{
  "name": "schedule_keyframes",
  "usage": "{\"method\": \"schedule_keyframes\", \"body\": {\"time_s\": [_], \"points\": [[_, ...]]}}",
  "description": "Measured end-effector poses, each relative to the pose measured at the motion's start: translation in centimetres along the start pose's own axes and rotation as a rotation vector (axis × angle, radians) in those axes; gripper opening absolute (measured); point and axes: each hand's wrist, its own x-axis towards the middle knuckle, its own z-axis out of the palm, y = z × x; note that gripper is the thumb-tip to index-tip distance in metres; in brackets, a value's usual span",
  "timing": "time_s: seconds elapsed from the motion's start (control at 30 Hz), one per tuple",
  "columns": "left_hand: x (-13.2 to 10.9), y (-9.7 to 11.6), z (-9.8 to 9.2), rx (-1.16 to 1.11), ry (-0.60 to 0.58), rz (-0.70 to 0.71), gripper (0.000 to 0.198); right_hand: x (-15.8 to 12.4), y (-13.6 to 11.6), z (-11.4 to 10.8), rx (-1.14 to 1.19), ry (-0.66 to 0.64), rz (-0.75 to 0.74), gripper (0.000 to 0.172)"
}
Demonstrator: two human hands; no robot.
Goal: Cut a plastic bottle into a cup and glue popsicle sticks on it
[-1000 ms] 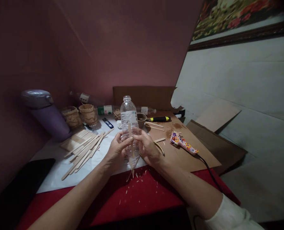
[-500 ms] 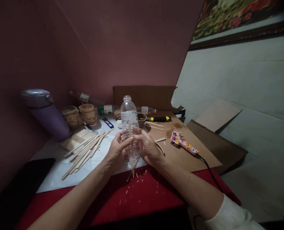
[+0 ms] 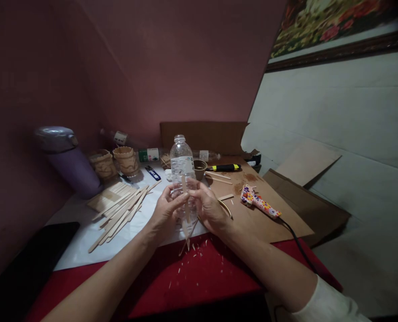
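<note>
A clear plastic bottle (image 3: 181,154) with a pale label stands upright between my hands. My left hand (image 3: 166,211) curls round its left side, and my right hand (image 3: 212,209) grips it from the right. A flat wooden craft stick (image 3: 187,211) lies upright along the bottle's front, with both thumbs pressed at it. The bottle's back and most of my fingertips are hidden. Below the bottle, a pointed wooden piece (image 3: 187,243) and small splinters (image 3: 194,256) lie on the red cloth (image 3: 158,277).
Loose craft sticks (image 3: 121,219) lie on white paper at left, near two wood-look cups (image 3: 125,161) and a purple flask (image 3: 73,167). At right, a flowered glue gun (image 3: 260,202) with a black cord rests on cardboard (image 3: 279,230). A yellow-black cutter (image 3: 226,167) lies behind.
The whole view has shifted slightly, so everything sits a little further right. Both hands keep the same hold on the bottle and stick.
</note>
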Motion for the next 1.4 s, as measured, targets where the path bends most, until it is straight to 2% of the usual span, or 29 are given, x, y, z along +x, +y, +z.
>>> {"method": "schedule_keyframes", "body": {"time_s": [0.23, 0.53, 1.4], "points": [[-0.35, 0.36, 0.13, 0.001, -0.005, -0.015, 0.073, -0.26, -0.20, 0.31, 0.019, 0.005, -0.006, 0.040], [-0.21, 0.05, -0.45, 0.012, -0.027, -0.001, 0.073, -0.24, -0.19, 0.25, 0.019, 0.006, 0.006, 0.037], [-0.33, 0.33, -0.07, -0.005, -0.011, -0.019, 0.071, -0.32, -0.46, 0.30, 0.021, -0.010, 0.015, 0.036]]}}
